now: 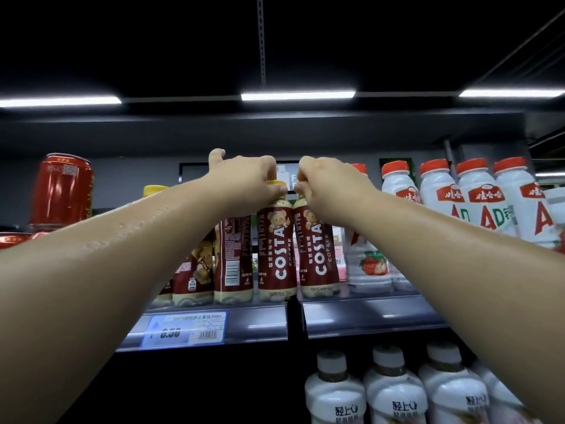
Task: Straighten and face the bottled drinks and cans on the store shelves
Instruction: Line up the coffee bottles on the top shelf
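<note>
Two brown Costa coffee bottles stand side by side on the upper shelf point(367, 313), labels facing me. My left hand point(244, 182) grips the yellow cap of the left Costa bottle point(276, 252). My right hand point(327, 188) grips the top of the right Costa bottle point(318, 255); its cap is hidden under my fingers. Two more Costa bottles point(234, 261) to the left are turned with barcode or side panels forward. My left forearm partly covers them.
Red cans point(62, 191) stand at the far left of the upper shelf. White AD milk bottles with red caps point(477, 200) fill the right side, a strawberry one point(368, 264) beside the Costa pair. White bottles with grey caps point(394, 390) line the shelf below. A blue price tag point(186, 330) hangs on the shelf edge.
</note>
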Demonstrator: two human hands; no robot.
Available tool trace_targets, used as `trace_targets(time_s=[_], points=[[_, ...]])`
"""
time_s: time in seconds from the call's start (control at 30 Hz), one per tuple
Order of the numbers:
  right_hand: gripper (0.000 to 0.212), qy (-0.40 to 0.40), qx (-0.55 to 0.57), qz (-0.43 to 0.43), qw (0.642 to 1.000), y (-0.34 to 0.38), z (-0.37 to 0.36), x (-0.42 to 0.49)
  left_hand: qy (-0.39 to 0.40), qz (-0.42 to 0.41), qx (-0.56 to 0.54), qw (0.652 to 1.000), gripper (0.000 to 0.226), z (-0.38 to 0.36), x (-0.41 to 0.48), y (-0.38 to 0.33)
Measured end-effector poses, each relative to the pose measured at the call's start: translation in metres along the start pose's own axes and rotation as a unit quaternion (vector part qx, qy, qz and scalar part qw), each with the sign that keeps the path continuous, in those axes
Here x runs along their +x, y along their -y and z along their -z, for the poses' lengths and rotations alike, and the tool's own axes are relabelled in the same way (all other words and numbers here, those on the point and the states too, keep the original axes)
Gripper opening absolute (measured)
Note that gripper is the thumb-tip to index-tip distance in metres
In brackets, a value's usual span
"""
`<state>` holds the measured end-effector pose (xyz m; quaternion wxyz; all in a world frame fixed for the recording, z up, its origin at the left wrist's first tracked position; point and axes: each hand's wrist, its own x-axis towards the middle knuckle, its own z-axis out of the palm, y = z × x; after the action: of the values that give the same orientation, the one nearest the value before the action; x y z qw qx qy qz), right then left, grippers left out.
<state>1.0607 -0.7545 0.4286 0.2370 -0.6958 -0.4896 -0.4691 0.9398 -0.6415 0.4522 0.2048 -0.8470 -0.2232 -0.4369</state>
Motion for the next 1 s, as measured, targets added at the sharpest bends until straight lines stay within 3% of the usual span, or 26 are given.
trace_targets(time_s=[0.27, 0.47, 0.73, 1.0], points=[[0.017, -0.007, 0.004, -0.005, 1.0, 0.0, 0.0, -0.002, 0.013, -0.003, -0.016, 1.0, 0.039, -0.001, -0.005, 0.006], [0.033, -0.003, -0.034, 0.004, 0.999, 0.001, 0.01, 0.004, 0.024, -0.013, -0.055, 0.998, 0.036, 0.012, -0.02, 0.023], [0.043, 0.037, -0.014, 0.082, 0.996, 0.053, 0.007, 0.019, 0.014, 0.019, -0.014, 1.0, 0.036, 0.016, -0.044, 0.083], [0.069, 0.101, -0.018, 0.093, 0.99, 0.089, -0.012, 0.025, -0.001, -0.019, 0.019, 1.0, 0.063, 0.005, -0.058, 0.096]])
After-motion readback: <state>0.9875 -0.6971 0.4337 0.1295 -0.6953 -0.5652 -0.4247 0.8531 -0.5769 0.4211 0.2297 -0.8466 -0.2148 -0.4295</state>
